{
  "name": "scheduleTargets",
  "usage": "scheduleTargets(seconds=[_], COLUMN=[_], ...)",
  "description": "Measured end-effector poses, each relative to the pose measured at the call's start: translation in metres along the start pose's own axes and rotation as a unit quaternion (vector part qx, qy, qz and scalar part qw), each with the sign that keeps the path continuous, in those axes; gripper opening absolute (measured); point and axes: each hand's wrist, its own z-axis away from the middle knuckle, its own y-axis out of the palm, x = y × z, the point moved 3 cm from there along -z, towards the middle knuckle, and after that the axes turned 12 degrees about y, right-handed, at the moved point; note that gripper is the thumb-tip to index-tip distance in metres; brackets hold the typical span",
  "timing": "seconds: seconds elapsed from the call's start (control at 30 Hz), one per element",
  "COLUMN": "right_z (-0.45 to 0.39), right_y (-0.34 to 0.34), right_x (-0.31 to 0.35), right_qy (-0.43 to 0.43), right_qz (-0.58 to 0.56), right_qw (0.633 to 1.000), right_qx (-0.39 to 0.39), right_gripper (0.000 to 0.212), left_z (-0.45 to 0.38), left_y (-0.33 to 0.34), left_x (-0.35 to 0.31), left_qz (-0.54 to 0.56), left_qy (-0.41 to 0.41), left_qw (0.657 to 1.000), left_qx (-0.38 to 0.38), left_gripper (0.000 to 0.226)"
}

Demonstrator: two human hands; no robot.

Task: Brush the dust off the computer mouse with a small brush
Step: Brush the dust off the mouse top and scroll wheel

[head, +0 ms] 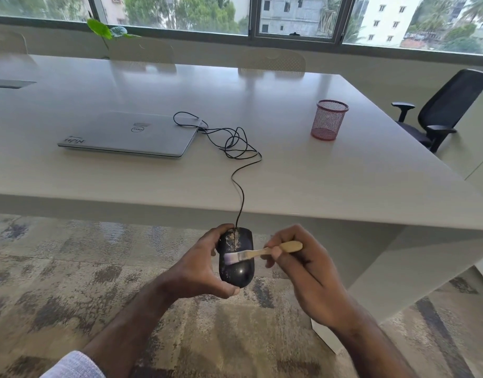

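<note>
Over carpet (71,255), mouse (236,264) within left fingers (221,234)

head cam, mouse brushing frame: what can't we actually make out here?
Head view only:
- Mouse underside and left flank: hidden by the left hand gripping it.
- Brush handle middle: covered by the right hand fingers.
- Bristle contact: bristles blurred, so the pressure on the mouse is unclear.
- Cable plug at the laptop: too small to confirm.
- Mesh cup contents: not discernible.
</note>
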Motion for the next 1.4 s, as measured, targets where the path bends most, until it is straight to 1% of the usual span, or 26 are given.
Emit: scheduleTargets(seconds=[0.1,0.17,0.27,0.47,0.53,0.63,0.7,0.87,1.0,1.07,1.2,1.27,1.33,1.4], right_z=[-0.001,0.0,0.002,-0.002,-0.003,-0.003,-0.003,-0.007,-0.009,-0.01,-0.011,-0.012,-0.013,-0.012], right_y=[-0.005,-0.001,0.008,-0.004,-0.005,0.003,0.006,-0.006,-0.017,-0.021,-0.024,-0.023,-0.022,-0.021], right_x=[0.0,-0.003,-0.006,-0.002,-0.002,-0.003,-0.004,0.0,-0.002,-0.001,-0.001,-0.002,-0.004,-0.004], right_qy=[-0.001,0.008,0.018,0.014,0.019,0.03,0.025,0.021,0.013,0.002,0.0,0.01,0.019,0.018], right_qz=[-0.002,0.016,0.049,0.004,0.022,0.06,0.066,-0.008,0.023,0.028,-0.024,-0.042,-0.034,-0.001], right_qw=[1.0,0.999,0.996,0.999,0.999,0.995,0.994,0.999,0.999,1.0,0.999,0.998,0.998,0.999], right_qx=[0.007,0.036,0.072,0.029,0.038,0.074,0.083,0.029,0.027,0.006,-0.034,-0.042,-0.04,-0.048], right_gripper=[0.011,0.01,0.01,0.009,0.009,0.009,0.01,0.01,0.011,0.011,0.01,0.014,0.014,0.008], left_z=[-0.001,-0.001,-0.002,-0.002,-0.002,-0.002,-0.002,-0.003,-0.002,-0.002,-0.001,-0.002,-0.001,0.0], left_y=[0.0,0.0,0.001,0.001,0.001,0.002,0.002,0.0,0.001,0.0,-0.001,0.0,0.0,0.0], left_x=[0.003,0.004,0.004,0.005,0.005,0.005,0.005,0.002,0.002,0.001,0.001,0.0,0.001,0.002], left_qz=[-0.006,-0.008,-0.011,-0.005,-0.004,-0.006,-0.009,-0.007,-0.004,-0.006,-0.008,-0.006,-0.004,-0.003], left_qy=[-0.001,-0.002,0.004,0.005,0.005,0.006,0.009,0.008,0.007,0.006,-0.001,-0.001,-0.001,-0.002], left_qw=[1.0,1.0,1.0,1.0,1.0,1.0,1.0,1.0,1.0,1.0,1.0,1.0,1.0,1.0], left_qx=[0.001,0.002,0.005,0.0,-0.001,0.001,0.002,-0.003,-0.005,-0.005,-0.001,0.002,0.003,0.002], left_gripper=[0.115,0.119,0.117,0.113,0.113,0.112,0.111,0.111,0.109,0.108,0.114,0.113,0.113,0.113])
